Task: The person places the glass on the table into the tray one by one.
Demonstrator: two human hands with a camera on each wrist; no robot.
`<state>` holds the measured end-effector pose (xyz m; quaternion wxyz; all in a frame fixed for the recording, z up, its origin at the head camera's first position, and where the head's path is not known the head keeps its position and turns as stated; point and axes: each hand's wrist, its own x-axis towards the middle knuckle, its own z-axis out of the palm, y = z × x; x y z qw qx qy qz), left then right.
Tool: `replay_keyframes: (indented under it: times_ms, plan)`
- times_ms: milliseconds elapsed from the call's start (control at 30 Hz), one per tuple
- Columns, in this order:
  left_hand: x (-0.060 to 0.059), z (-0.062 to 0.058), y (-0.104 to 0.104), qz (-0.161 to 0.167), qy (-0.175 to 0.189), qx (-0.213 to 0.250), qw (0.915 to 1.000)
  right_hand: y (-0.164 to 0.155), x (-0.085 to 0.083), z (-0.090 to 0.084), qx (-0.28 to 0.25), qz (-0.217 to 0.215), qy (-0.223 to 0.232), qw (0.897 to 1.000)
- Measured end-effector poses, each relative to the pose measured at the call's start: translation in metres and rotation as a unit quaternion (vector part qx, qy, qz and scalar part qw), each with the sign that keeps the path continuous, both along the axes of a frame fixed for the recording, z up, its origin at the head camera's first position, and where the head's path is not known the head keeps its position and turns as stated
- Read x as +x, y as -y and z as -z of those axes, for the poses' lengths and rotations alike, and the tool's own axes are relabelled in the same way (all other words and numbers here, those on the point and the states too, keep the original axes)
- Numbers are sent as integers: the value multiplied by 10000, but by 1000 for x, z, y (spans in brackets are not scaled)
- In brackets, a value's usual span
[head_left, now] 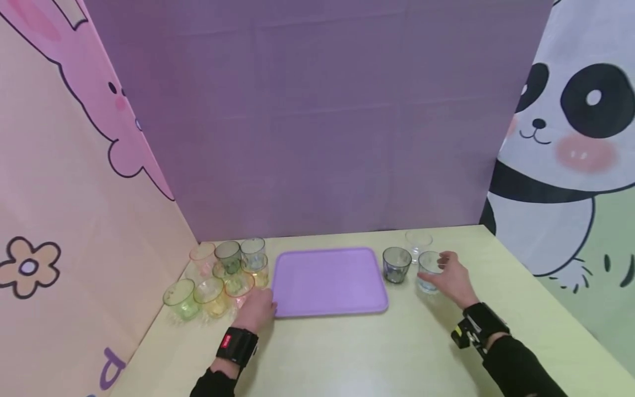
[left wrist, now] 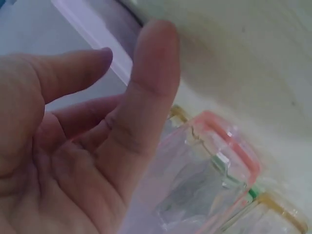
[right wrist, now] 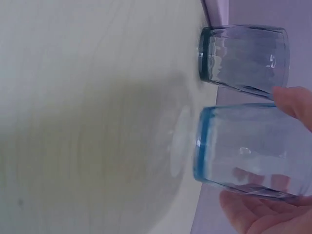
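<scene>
Clasping the blue-tinted glass tumbler (right wrist: 243, 151) in the right hand (head_left: 455, 284), with thumb and fingers on opposite sides of its upright long axis, well to the right of the purple tray (head_left: 329, 281). Facing the grey glass tumbler (head_left: 396, 264) in between, just beside the tray's right edge. Unable to tell whether the clasped base touches the worktop (head_left: 357, 358). Resting the left hand (head_left: 255, 310), far from that tumbler, by the tray's near left corner, next to a pink-tinted tumbler (left wrist: 192, 183), with thumb and forefinger apart around nothing visible.

tray (head_left: 329, 281): lilac | held glass (right wrist: 239, 144): pale blue | tabletop (head_left: 347, 353): pale yellow | right wall (head_left: 550, 182): panda print
</scene>
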<state>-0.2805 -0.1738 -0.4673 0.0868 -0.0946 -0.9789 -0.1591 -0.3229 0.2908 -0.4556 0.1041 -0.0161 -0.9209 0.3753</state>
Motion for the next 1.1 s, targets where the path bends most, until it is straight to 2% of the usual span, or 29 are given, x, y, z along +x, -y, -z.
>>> replay_keyframes:
  times_ms: [267,500,800,933,1100]
  plan:
    - [-3,8,3,76,-174,-60,9998,7,0,-8,-803,447,-573,9941]
    - [-5,11,2,27,23,157,9999,24,3,-22,-1383,746,-1063,9818]
    - [-10,9,0,-125,350,180,9991,65,0,-40,-1882,496,-1242,9730]
    - [-8,10,-1,-135,487,222,9985,88,0,-43,-2127,439,-1319,9672]
    - [-9,12,-1,-90,483,313,9983,112,0,-43,-2373,255,-1433,9605]
